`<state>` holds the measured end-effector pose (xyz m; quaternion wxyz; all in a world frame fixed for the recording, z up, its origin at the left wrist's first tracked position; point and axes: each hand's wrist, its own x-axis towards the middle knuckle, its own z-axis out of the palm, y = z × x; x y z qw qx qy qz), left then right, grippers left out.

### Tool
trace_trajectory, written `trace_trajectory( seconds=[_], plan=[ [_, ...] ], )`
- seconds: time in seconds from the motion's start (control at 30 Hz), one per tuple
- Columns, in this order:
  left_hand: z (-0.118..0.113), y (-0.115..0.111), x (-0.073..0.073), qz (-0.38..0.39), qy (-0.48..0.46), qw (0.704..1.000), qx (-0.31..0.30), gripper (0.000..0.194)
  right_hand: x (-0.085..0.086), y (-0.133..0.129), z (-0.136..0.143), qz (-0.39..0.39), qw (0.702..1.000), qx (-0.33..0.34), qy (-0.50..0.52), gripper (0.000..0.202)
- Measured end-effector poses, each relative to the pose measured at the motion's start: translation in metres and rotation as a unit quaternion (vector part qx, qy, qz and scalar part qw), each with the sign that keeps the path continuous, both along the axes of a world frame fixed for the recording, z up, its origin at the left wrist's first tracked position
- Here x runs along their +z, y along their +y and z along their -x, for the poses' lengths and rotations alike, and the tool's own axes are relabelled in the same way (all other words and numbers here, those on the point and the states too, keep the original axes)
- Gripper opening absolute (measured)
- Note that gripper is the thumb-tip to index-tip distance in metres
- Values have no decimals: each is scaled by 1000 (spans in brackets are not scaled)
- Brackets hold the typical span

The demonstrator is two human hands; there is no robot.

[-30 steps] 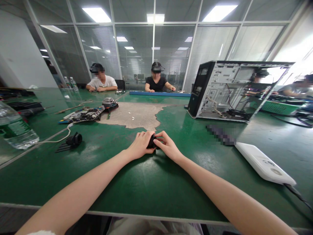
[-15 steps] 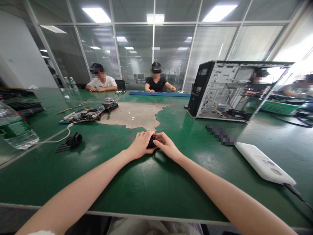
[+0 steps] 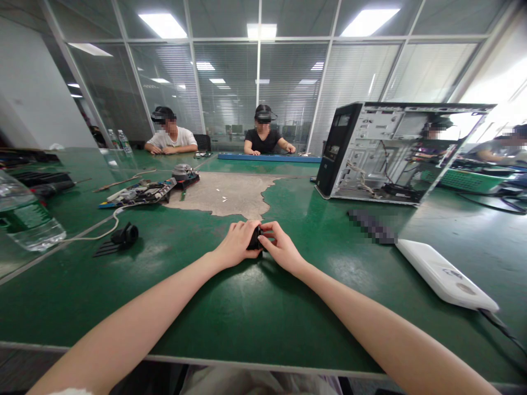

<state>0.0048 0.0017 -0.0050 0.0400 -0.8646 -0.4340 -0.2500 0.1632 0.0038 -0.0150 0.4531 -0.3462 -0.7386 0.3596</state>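
A small black object (image 3: 254, 239) stands between my hands at the middle of the green table (image 3: 230, 312); its kind is hard to make out because fingers cover most of it. My left hand (image 3: 236, 242) is wrapped round its left side, thumb low and fingers over the top. From the right, my right hand (image 3: 280, 246) holds its edge with thumb and fingertips. To the left lies a black part with a round ring and prongs (image 3: 123, 236).
An open computer case (image 3: 343, 153) stands right of the middle, with a white power bank (image 3: 447, 274) and cable nearer me. On the left are a circuit board (image 3: 142, 193), a white cord and a water bottle (image 3: 31, 219). Two people (image 3: 263, 140) sit across the table.
Both hands stay on the black object in almost the same place. My right thumb and fingers have shifted very slightly against its edge.
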Motion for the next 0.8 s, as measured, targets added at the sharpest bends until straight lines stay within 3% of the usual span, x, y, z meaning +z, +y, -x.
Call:
trace_trajectory(
  seconds=[0.2, 0.43, 0.6, 0.8],
  plan=[
    [0, 0, 0, 5, -6, 1000, -4, 59, -3, 3, 0, 10, 1000, -12, -6, 28],
    [0, -1, 1, 0, -4, 1000, -6, 57, 0, 1, -3, 17, 1000, 19, -6, 22],
    [0, 0, 0, -7, -3, 1000, -5, 57, 2, 0, -2, -16, 1000, -1, -9, 15],
    [0, 0, -1, 1, -7, 1000, -3, 58, -2, 3, -1, 1, 1000, 2, 2, 23]
  ],
)
